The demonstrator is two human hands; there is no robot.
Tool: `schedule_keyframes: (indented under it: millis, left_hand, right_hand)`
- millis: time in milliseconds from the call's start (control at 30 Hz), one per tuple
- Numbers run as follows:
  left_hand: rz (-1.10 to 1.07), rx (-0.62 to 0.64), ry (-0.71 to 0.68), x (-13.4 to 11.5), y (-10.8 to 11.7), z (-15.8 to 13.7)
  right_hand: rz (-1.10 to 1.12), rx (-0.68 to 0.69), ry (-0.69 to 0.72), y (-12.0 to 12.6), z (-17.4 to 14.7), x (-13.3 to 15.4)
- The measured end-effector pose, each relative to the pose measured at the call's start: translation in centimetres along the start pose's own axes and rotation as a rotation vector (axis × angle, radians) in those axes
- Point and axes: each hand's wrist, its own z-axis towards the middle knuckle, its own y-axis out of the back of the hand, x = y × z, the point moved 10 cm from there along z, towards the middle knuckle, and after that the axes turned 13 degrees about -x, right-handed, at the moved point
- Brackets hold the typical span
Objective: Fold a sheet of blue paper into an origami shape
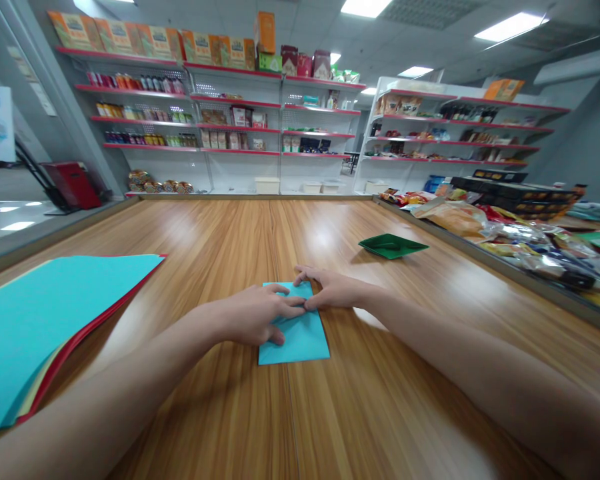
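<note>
Far left, past the table (220,233) edge: red case (73,185) on the floor. On your left side of the table lies a stack of coloured sheets (70,307), bright blue on top, red and cream showing along the edge, partly behind your left forearm. Back wall, shelves (240,103) with boxes and bottles. Your left hand (257,317) is palm-down on the blue folded paper (303,340), fingers spread apart, thumb out toward the near part of the sheet. That paper lies flat on the table in front of you, roughly mid-view, near edge fully visible (far part mostly under your hands). Your right hand (337,289) comes in from the right over the far part of the paper, thumb and forefinger apart, thumb tip close to your left fingertips; can't tell if they touch. Further right and beyond: green folded paper (393,247), standing alone, hollow side up. Far right, over the divider: heaped packets (520,247), black boxes (515,190) behind.
</note>
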Motion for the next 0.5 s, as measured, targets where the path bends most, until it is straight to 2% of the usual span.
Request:
schedule_keyframes:
  millis: [500]
  left_hand:
    - [0.061,0.035,0.018,-0.09,-0.52,-0.18]
  right_hand:
    - [0.034,-0.008,-0.069,0.43,-0.19,0.33]
